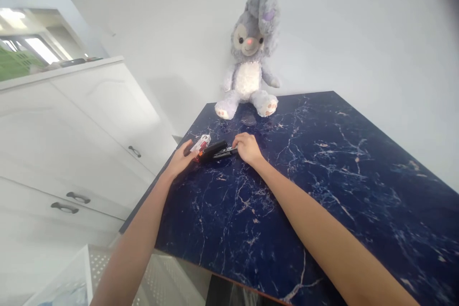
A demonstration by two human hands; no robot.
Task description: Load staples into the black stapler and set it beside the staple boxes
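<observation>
A black stapler (pixel 213 150) with orange at its rear end lies on the dark blue marbled table, its upper and lower arms spread apart. My left hand (pixel 181 158) is closed around the orange rear end. Just beyond those fingers is a small white and red box (pixel 201 143), probably of staples; it is partly covered by the hand and stapler. At the stapler's front tip, my right hand (pixel 248 147) pinches with curled fingers. Whatever sits between its fingertips is too small to make out.
A grey plush rabbit (pixel 248 76) sits against the wall at the table's (pixel 322 172) far edge. White cabinets (pixel 82 134) with dark handles stand along the left. Below the near left edge is a white perforated bin or rack (pixel 168 277).
</observation>
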